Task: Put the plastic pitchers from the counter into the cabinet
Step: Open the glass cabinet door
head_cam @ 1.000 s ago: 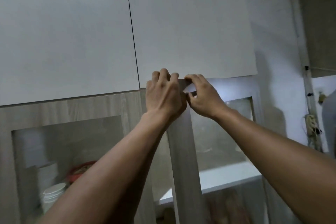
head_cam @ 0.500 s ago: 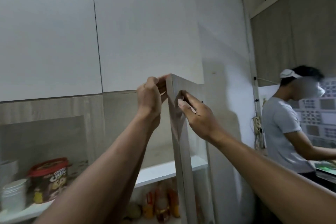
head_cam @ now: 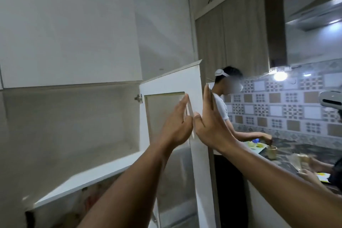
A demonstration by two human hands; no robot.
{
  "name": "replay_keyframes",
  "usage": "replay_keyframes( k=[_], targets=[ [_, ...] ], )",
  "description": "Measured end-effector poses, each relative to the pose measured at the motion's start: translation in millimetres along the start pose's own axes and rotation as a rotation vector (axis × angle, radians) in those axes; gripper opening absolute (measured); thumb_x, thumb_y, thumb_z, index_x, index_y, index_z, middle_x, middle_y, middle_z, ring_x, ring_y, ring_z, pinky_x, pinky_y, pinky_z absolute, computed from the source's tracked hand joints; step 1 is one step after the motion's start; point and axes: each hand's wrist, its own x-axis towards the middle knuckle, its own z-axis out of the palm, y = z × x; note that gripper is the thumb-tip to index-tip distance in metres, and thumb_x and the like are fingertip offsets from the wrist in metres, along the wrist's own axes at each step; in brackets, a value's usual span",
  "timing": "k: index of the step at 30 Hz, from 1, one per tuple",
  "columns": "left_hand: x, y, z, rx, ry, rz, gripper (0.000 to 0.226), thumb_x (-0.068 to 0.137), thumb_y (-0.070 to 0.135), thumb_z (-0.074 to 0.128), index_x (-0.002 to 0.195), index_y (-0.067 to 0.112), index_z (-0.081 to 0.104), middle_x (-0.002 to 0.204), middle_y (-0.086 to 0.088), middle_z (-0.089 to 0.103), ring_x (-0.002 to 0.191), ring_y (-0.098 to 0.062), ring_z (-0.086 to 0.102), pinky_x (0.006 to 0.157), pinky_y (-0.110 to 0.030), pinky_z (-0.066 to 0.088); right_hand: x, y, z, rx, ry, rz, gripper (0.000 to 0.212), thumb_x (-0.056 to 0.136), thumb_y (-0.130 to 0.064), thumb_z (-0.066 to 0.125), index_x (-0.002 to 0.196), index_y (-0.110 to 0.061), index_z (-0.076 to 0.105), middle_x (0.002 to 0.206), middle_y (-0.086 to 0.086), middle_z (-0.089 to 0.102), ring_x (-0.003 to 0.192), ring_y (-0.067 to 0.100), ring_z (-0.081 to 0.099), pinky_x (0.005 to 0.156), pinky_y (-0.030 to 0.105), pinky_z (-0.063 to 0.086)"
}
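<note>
The cabinet door (head_cam: 194,83), white inside with a frosted glass pane, stands swung wide open to the right. My left hand (head_cam: 177,126) is flat against its inner face, fingers straight and together. My right hand (head_cam: 211,122) is beside it, fingers extended along the door's free edge. Neither hand holds anything. The cabinet (head_cam: 74,120) shows an empty upper compartment above a white shelf (head_cam: 88,174). No plastic pitcher is in view.
A person (head_cam: 227,135) in a white shirt stands close behind the open door, working at the dark counter (head_cam: 288,153). Another person's hands (head_cam: 311,170) reach in at the right edge. Blurred items sit under the shelf at bottom left.
The door has swung from nearly closed to wide open. My hands went from pinching its top edge to lying flat against it. My view turned right toward the kitchen.
</note>
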Motion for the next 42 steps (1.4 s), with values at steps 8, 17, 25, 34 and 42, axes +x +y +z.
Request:
replay_keyframes(
  k=[8,17,25,34,42],
  targets=[
    [48,-26,81,0.257,-0.282,0.053,0.077,0.101,0.041,0.041,0.159,0.039,-0.010,0.170,0.002,-0.015,0.157,-0.027,0.008,0.123,-0.053,0.021,12,91,-25,-0.761,0.018,0.126,0.098,0.093,-0.030,0.048,0.151,-0.012,-0.029,0.156,0.011,-0.040,0.144,0.019,-0.034,0.112,0.030,-0.022],
    [81,-67,130,0.256,-0.515,0.007,0.089,0.093,0.035,0.057,0.160,0.038,-0.001,0.171,-0.001,0.000,0.156,-0.034,0.007,0.122,-0.060,0.019,34,137,-31,-0.989,-0.337,0.459,0.089,0.098,-0.052,0.036,0.156,-0.004,-0.012,0.162,0.013,-0.028,0.151,0.027,-0.020,0.123,0.046,-0.003],
    [82,-89,154,0.300,-0.604,-0.008,0.091,0.094,0.037,0.060,0.160,0.037,-0.002,0.170,0.003,-0.011,0.157,-0.032,0.000,0.123,-0.058,0.016,21,155,-22,-1.107,-0.331,0.444,0.099,0.093,-0.056,0.043,0.155,-0.007,-0.015,0.157,0.012,-0.038,0.148,0.029,-0.027,0.120,0.053,-0.002],
    [41,-98,97,0.419,-0.532,-0.115,0.088,0.096,0.039,0.055,0.161,0.033,-0.004,0.171,-0.001,-0.005,0.156,-0.032,0.009,0.123,-0.056,0.016,18,108,-3,-0.954,-0.381,0.265,0.077,0.087,-0.046,0.053,0.152,-0.022,0.021,0.166,0.011,0.006,0.153,0.031,0.000,0.121,0.056,0.010],
    [-89,-178,-71,0.646,-0.369,-0.524,0.087,0.093,0.043,0.055,0.161,0.032,0.001,0.171,-0.005,0.003,0.153,-0.033,0.021,0.120,-0.052,0.027,4,-1,131,-0.489,-0.727,0.047,0.078,0.089,-0.042,0.058,0.155,-0.021,0.022,0.158,0.010,0.034,0.141,0.032,0.038,0.111,0.045,0.037]
  ],
)
